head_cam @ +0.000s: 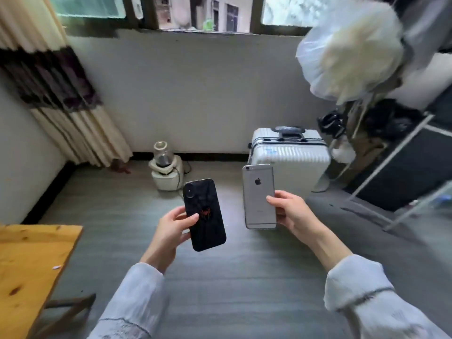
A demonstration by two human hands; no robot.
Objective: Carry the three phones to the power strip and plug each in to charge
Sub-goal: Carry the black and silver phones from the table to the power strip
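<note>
Above a grey plank floor [122, 216], mid-frame, left hand [171, 231] grips a black spider-emblem phone [208, 221], right hand [291, 211] pinches a silver metal phone [258, 192], backs up, seemingly for carrying.

The screens of both phones face away from the camera, so only their backs show. The left hand [172, 228] covers part of the black phone [205, 214]'s left edge; its fingers behind the case are hidden. The right hand [292, 214] hides the silver phone [259, 196]'s lower right edge. Any third phone is not visible, nor the power strip. At 8 o'clock the wooden table [31, 263] is cut by the left and bottom edges. At 1 o'clock a white plastic bag [347, 52] is blurred; its contents are unclear. The dark items on the rack [391, 152] at 3 o'clock are too blurred to name. Both sleeves run off the bottom edge.
</note>
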